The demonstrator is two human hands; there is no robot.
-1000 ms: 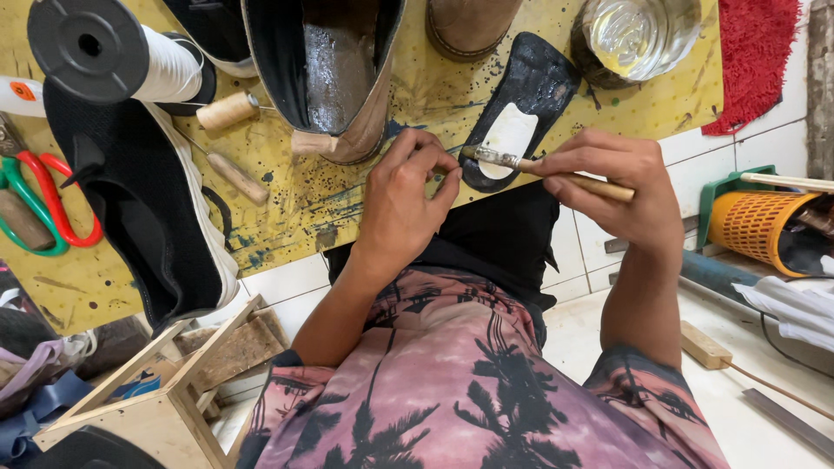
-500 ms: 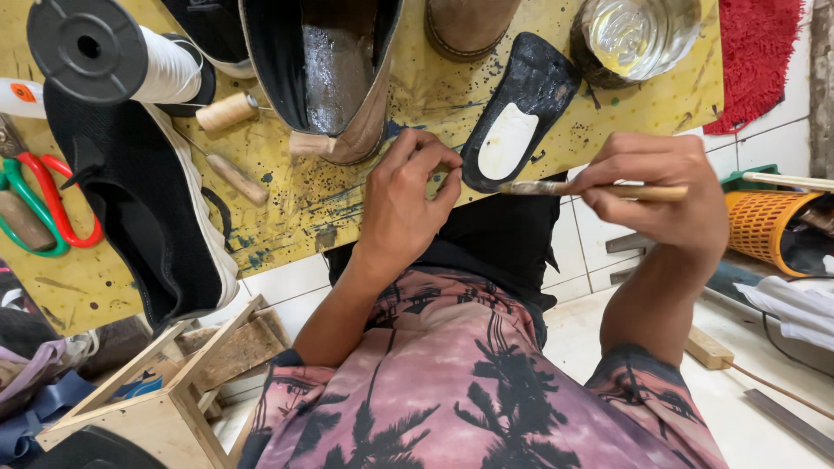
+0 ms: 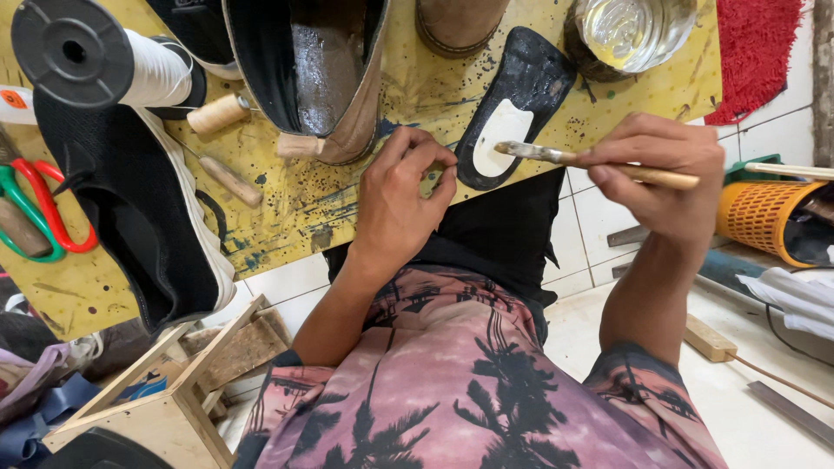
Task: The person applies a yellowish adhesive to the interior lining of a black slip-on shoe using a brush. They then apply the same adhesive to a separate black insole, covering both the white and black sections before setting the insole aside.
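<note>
The right hand (image 3: 665,169) is closed around a wooden-handled brush (image 3: 599,162), whose bristle tip hangs just above the white patch on a flat black shoe insole (image 3: 521,100) lying at the near edge of the yellow paint-stained bench (image 3: 287,200). The left hand (image 3: 400,204) rests on that same edge beside the insole, fingers curled with the tips pinched together; whether they hold anything cannot be told.
</note>
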